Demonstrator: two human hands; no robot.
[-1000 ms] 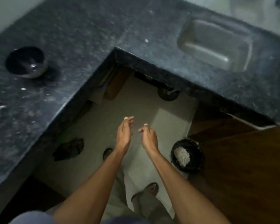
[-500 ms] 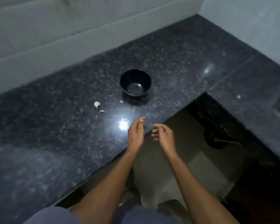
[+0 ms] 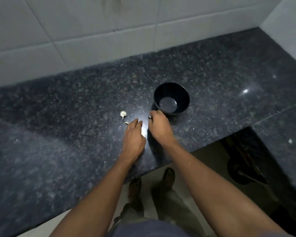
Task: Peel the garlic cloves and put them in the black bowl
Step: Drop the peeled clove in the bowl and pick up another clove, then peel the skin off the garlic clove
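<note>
The black bowl [image 3: 162,93] stands upright on the dark granite counter [image 3: 67,134], with nothing inside it. A small pale garlic piece [image 3: 123,114] lies left of the bowl, and a loose clove [image 3: 126,123] lies just below it. My left hand [image 3: 133,139] rests palm down, fingers together, its tips a little right of the loose clove and holding nothing. My right hand [image 3: 159,125] sits beside the bowl's lower left edge, fingers curled down over a tiny pale bit on the counter. Whether it grips that bit is hidden.
A white tiled wall [image 3: 92,31] rises behind the counter. The counter's front edge runs diagonally under my forearms, with floor and my feet [image 3: 167,178] below. The counter continues on the right, where a white fleck [image 3: 290,141] lies. A dark round object [image 3: 243,173] sits underneath.
The view has swung from the floor and sink corner to the counter. Both hands moved forward from over the edge onto the counter, toward the garlic and the bowl.
</note>
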